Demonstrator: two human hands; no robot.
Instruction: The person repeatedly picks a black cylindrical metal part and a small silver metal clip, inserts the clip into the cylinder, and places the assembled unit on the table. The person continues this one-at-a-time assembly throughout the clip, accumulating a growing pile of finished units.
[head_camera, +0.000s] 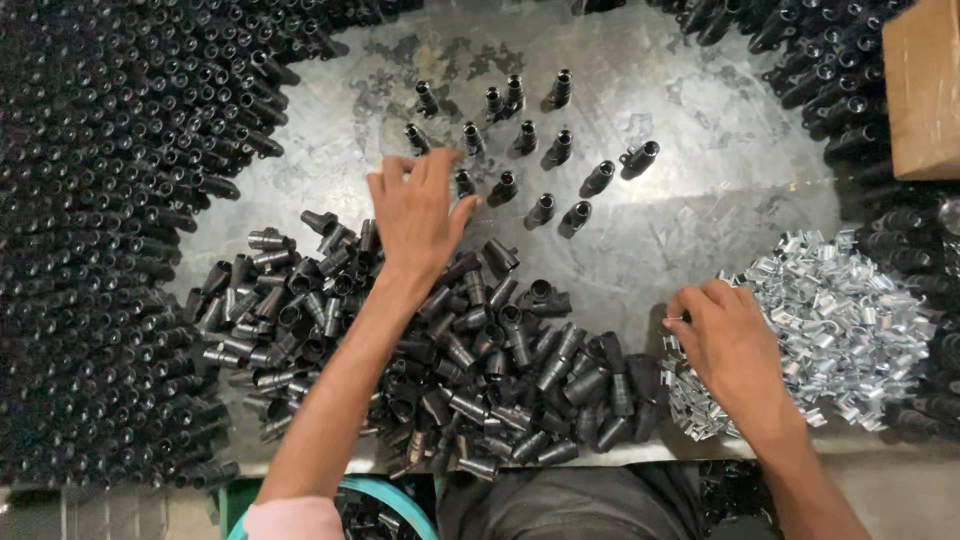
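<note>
Head view looks straight down on a scuffed metal tabletop (700, 190) ringed by stacked black tubular parts. The left hand (418, 215) reaches forward with fingers spread and loosely open, its fingertips at a small black plastic fitting (465, 183) on the near edge of a group of upright fittings (528, 135) standing in rough rows; whether the grip has actually closed on that piece I cannot tell, since the fingers cover it. Below the wrist lies a loose heap of black fittings (450, 350) tumbled on their sides. The right hand (728, 345) rests curled at the left edge of a pile of shiny metal clips (850, 320), fingers bent into the pile, thumb and forefinger seemingly pinched on a clip, though the piece itself is too small to make out. The standing fittings are close together and look narrow-based, so a sideways brush of the spread fingers would likely topple a neighbour and perhaps a whole row. The heap reaches the near tabletop edge, and a forearm dragging across it could push pieces over.
</note>
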